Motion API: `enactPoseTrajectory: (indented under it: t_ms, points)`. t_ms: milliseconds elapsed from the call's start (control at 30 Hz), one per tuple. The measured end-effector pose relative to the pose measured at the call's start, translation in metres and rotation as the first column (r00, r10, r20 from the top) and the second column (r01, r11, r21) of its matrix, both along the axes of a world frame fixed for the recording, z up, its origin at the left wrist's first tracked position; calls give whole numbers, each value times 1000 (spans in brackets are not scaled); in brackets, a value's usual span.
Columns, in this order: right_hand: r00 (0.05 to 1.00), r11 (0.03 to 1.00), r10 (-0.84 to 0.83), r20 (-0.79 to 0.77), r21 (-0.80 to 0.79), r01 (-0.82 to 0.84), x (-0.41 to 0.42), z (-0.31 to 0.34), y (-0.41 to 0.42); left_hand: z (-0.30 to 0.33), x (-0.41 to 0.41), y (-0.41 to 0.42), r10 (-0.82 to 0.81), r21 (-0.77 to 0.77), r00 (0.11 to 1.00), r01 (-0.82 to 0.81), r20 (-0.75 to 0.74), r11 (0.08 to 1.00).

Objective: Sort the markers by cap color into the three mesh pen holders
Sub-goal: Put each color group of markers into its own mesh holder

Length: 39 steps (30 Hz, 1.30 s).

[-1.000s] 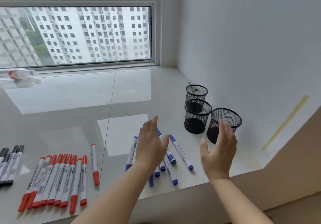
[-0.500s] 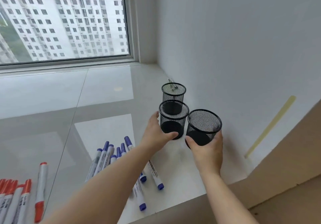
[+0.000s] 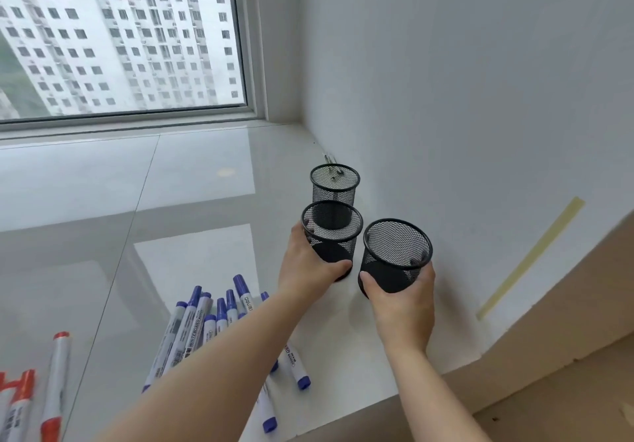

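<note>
Markers: blue-capped pile (image 3: pixel 219 325) at 7 o'clock, red-capped (image 3: pixel 51 383) at 8; none sorted yet.
Right hand (image 3: pixel 401 301): wrapped round near holder (image 3: pixel 396 256), 5 o'clock.
Left hand (image 3: pixel 308 270): clasping middle holder (image 3: pixel 332 235), centre.
Far holder (image 3: pixel 334 184): 12 o'clock, untouched.
Advice: I'd lift both upright and set them well apart near the piles.
</note>
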State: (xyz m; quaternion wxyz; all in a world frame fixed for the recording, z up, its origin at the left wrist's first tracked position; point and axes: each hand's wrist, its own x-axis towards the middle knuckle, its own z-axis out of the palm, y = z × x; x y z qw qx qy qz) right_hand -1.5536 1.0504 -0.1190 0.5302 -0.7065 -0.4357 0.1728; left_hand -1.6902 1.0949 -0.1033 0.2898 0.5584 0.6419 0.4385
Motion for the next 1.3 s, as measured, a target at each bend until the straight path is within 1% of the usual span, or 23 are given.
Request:
enactPoseTrajectory:
  t_ms: [200,267,333,533,633,767,933,1067,1167,1300]
  points:
    - [996,997,37,-84,-71,-43,-1,13,-9,25,-27,-19,-20,13,999,20,33,1000]
    - [995,997,53,-90,-60,-58,-9,22,-13,33,-43,-28,-12,9,1000,12,10,1000]
    - [990,992,112,-91,-49,-117,-26,33,-16,40,-62,-38,-4,8,1000,4,-16,1000]
    - [937,942,331,-107,-10,-334,-116,66,-18,56,-142,-75,76,25,996,-75,-45,997]
    - [889,896,439,-130,-10,-444,-179,74,-22,59,-207,-99,170,15,984,-170,-51,985]
    - [828,838,541,-145,5,-546,-259,78,-26,62,-293,-127,298,-25,952,-300,-70,954]
    - [761,772,632,-142,28,-636,-337,76,-20,56,-380,-141,402,-47,904,-412,-146,910]
    - [692,695,716,-90,1,-719,-380,63,-8,47,-428,-131,459,-97,875,-475,-154,874]
    - [663,662,747,-54,-41,-749,-403,50,6,37,-449,-118,467,-116,871,-485,-155,867]
    - [649,645,759,-55,-69,-761,-430,37,27,26,-468,-103,453,-82,869,-476,-201,876]
